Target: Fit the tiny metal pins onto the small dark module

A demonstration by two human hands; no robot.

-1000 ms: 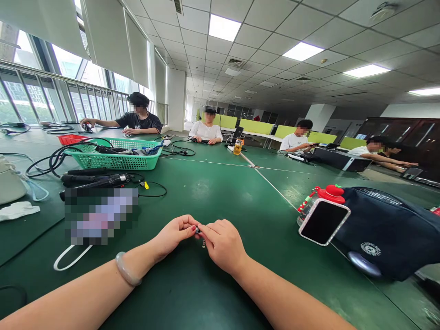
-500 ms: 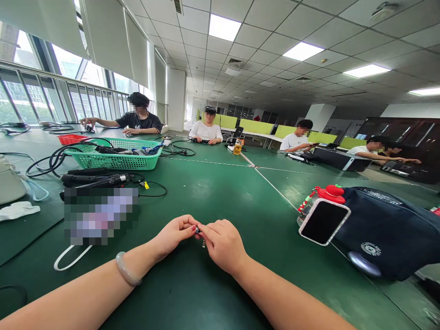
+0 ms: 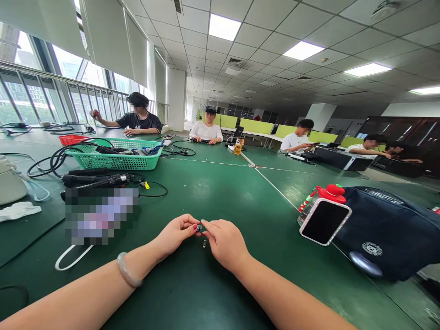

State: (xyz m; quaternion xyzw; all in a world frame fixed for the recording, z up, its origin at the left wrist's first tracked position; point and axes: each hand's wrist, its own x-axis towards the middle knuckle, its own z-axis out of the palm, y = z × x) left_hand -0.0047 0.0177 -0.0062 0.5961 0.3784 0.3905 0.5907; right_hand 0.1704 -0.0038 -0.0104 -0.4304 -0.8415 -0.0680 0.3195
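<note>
My left hand (image 3: 178, 234) is closed in a pinch, thumb against index finger, on a small dark piece with a shiny bluish face (image 3: 199, 228). It is too small to tell its kind. Close by on the right, my right hand (image 3: 227, 240) holds its index finger stretched toward the piece, with the thumb apart below; I see nothing between them. Whether that fingertip touches the piece cannot be made out. Just under the right thumb, a tiny metallic and dark part (image 3: 205, 244) lies on the green table (image 3: 185, 288).
To the left are a green basket (image 3: 117, 160) with cables, a red tray (image 3: 72, 139), black devices (image 3: 99, 180) and a blurred-out item (image 3: 103, 217). A phone (image 3: 325, 222), a red-capped bottle (image 3: 333, 193) and a dark bag (image 3: 385, 229) stand right. Other people sit farther off.
My right fingertips have drawn back slightly to the right from the piece, showing more of it. My left hand has barely moved. A person at the far left has raised a hand.
</note>
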